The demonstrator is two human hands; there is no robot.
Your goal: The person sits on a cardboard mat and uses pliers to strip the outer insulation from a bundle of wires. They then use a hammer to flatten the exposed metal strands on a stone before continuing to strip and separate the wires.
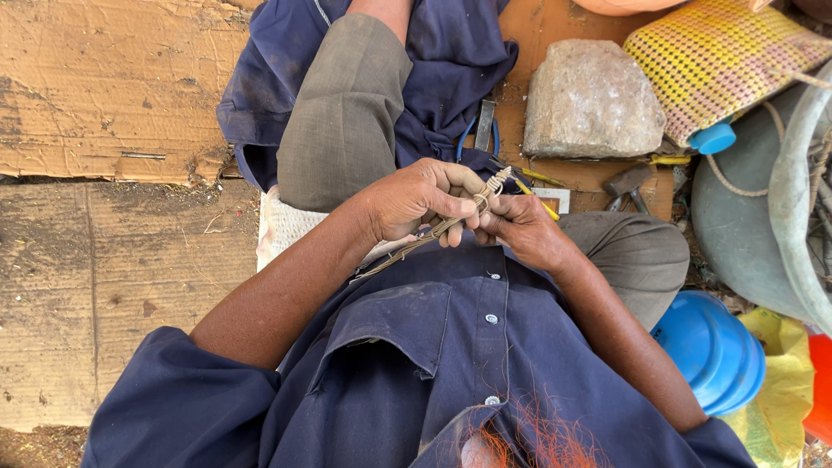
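Note:
My left hand [414,201] and my right hand [523,230] meet in front of my chest over my lap. Both pinch a thin bundle of tan cord or wire strands [451,224] with a braided or knotted end [497,182] sticking up between the fingertips. The loose tail of the strands runs down and left under my left wrist. I sit cross-legged in a dark blue shirt and grey trousers [342,113].
Flattened cardboard [104,130] covers the ground at left. A grey stone block [592,100] lies ahead, a yellow woven bag [719,56] beside it. Small tools, a hammer [626,182] among them, lie near my right knee. A blue plastic lid [711,351] and a grey basin [745,225] stand at right.

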